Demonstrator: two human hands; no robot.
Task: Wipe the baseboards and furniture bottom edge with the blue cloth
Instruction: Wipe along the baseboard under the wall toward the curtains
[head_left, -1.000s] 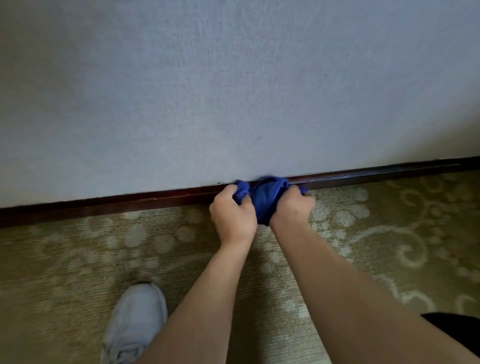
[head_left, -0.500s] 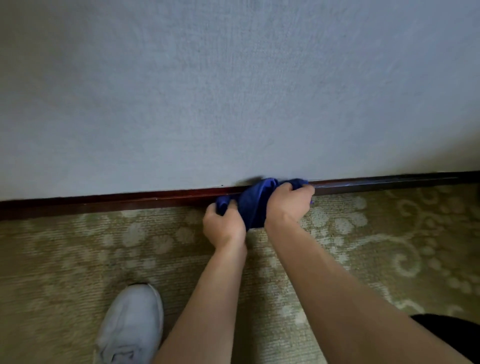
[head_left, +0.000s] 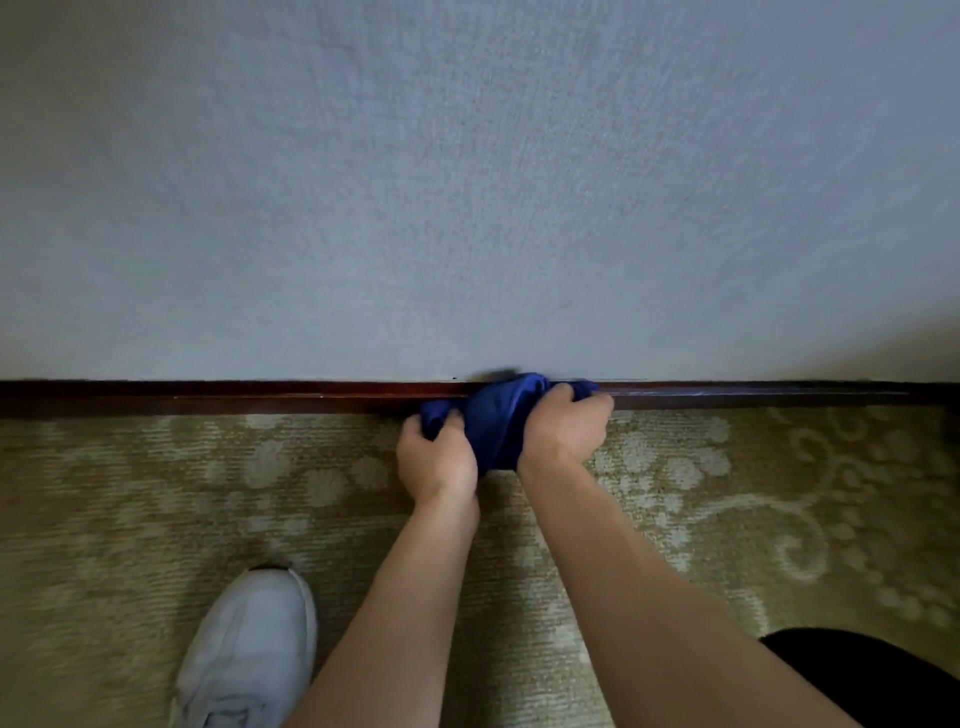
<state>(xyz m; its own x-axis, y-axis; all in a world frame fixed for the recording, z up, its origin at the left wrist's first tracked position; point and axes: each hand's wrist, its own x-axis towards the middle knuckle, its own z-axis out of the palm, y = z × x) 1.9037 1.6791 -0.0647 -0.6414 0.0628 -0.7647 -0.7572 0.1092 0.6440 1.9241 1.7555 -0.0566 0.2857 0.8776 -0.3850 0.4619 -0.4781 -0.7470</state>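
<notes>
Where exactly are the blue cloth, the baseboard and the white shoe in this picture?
blue cloth (head_left: 498, 415), head view, on the bunched middle between the two hands.
baseboard (head_left: 208, 397), head view, on its dark front face left of the hands.
white shoe (head_left: 249, 644), head view, on its upper near the toe.

The bunched dark blue cloth (head_left: 501, 415) now sits lower against the dark wooden baseboard (head_left: 208, 397), and the left hand (head_left: 439, 457) grips it nearer the patterned carpet (head_left: 156, 493).
</notes>
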